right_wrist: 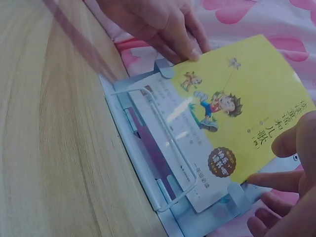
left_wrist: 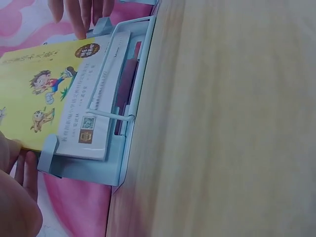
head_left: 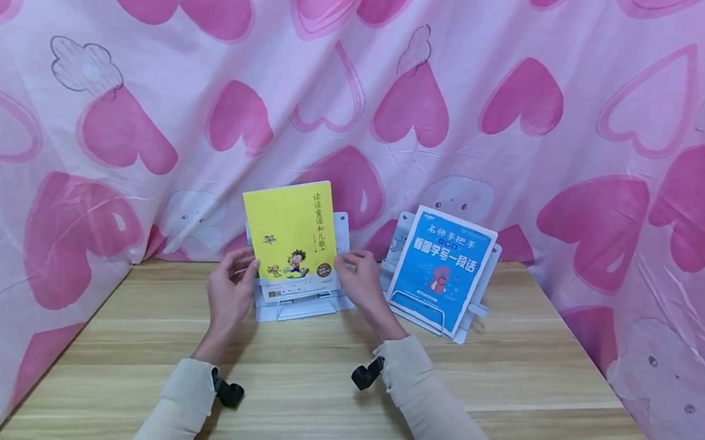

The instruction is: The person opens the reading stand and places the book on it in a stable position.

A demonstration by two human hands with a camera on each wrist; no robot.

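Note:
A yellow children's book (head_left: 283,232) leans on a pale-blue book stand (head_left: 342,229), its top tilted to the left. Its lower part sits behind a wire bar (right_wrist: 172,133), between two small side clips (right_wrist: 239,196). At the book's left edge, my left hand (head_left: 231,292) pinches it, thumb by the cover and fingers behind. My right hand (head_left: 362,286) is at the opposite edge, with the index fingertip touching the side just above the clip. The right thumb stands in front of the cover in the right wrist view.
To the right, a second stand (head_left: 400,234) bears a blue book (head_left: 442,261) behind its own wire bar. Both stands are near the back of the wooden table (head_left: 312,410). Behind it hangs a pink heart-patterned cloth (head_left: 411,107).

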